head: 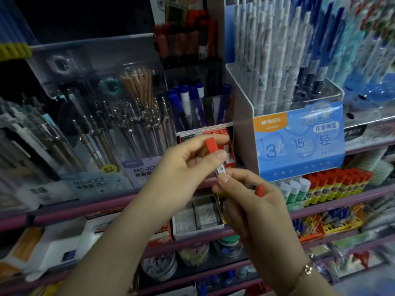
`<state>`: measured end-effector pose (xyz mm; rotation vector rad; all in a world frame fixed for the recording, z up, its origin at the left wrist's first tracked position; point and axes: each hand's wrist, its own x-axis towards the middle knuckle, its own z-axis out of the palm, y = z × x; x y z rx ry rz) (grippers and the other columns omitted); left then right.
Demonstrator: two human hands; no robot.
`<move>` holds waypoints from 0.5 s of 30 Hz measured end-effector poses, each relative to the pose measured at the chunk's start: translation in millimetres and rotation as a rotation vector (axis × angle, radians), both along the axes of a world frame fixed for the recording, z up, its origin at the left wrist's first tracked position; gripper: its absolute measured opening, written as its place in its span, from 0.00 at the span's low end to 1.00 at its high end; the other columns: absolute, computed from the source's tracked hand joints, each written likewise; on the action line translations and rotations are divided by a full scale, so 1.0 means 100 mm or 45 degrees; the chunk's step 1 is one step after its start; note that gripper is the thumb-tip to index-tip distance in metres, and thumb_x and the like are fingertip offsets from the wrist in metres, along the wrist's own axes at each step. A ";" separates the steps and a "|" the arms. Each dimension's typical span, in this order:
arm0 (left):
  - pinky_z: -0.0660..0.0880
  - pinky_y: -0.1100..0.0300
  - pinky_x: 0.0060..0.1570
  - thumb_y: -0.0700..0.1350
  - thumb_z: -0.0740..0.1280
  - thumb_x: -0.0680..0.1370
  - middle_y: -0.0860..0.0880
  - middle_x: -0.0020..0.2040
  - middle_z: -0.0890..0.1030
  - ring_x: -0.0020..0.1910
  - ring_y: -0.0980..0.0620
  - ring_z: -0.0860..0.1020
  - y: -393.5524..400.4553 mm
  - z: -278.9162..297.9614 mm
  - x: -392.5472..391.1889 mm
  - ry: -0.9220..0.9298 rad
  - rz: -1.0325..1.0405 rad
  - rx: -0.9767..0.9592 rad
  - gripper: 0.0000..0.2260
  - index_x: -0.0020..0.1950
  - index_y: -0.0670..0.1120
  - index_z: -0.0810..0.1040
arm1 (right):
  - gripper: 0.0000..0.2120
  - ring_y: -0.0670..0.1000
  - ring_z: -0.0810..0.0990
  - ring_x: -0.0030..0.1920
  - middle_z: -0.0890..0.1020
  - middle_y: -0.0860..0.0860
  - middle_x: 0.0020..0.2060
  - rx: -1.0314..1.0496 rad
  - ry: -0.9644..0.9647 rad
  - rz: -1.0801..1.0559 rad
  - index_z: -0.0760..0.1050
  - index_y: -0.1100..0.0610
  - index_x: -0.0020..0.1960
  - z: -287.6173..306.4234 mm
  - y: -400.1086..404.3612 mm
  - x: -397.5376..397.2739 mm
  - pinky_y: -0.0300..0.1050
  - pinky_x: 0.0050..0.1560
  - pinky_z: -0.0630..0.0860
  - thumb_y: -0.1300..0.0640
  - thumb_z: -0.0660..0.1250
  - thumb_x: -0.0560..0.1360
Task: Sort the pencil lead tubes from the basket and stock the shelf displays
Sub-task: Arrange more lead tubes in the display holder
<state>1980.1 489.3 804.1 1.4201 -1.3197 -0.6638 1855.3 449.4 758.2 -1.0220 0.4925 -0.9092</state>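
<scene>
My left hand (188, 161) pinches a clear pencil lead tube with a red cap (212, 146) between thumb and fingers. The tube's lower end touches the fingertips of my right hand (250, 201). That hand also holds more lead tubes; one red cap (259, 191) sticks out of the fist. Just behind the held tube stands a red display box (228, 144) with rows of black-capped and red-capped tubes. The basket is not in view.
Tiered shelves with pink rails (102, 207) hold mechanical pencils (102, 133), blue markers (192, 103), a blue pen display (299, 142), glue sticks (333, 184) and a box of erasers (198, 216). A bracelet (307, 271) is on my right wrist.
</scene>
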 end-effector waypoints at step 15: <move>0.77 0.53 0.38 0.47 0.73 0.72 0.52 0.35 0.78 0.35 0.53 0.78 -0.57 0.37 0.13 -1.312 0.002 0.127 0.10 0.40 0.50 0.71 | 0.33 0.56 0.79 0.42 0.78 0.50 0.53 -1.129 1.102 -0.485 0.54 0.44 0.75 -0.46 -0.25 0.09 0.60 0.47 0.75 0.61 0.62 0.74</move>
